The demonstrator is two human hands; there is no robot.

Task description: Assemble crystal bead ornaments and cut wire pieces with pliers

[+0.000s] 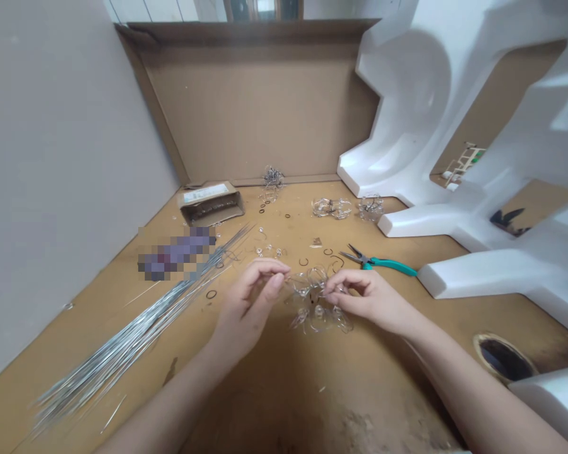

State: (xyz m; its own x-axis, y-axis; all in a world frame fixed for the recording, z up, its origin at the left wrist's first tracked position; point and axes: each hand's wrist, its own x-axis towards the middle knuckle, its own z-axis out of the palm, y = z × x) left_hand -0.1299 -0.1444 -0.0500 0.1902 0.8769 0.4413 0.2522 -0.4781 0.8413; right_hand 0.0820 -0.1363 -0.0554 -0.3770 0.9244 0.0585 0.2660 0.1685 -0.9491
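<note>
A bent-wire piece (318, 291) of thin, shiny loops and coils is held above the table between my two hands. My left hand (252, 293) is closed, with thumb and fingertips pinching the wire at its left edge. On the right side, my right hand (366, 296) grips it between thumb and bent fingers. More loops of similar wire (320, 315) show just below; I cannot tell whether they belong to the same piece. Teal-handled pliers (376, 260) lie behind my right hand, jaws pointing left.
A bundle of straight wires (137, 334) stretches across the left side. Behind it are a small cardboard box (213, 205) and a blurred purple object (180, 252). Wire pieces (331, 208) and small rings (211, 294) lie farther back. White foam (464, 284) borders the right, near a round hole (504, 358).
</note>
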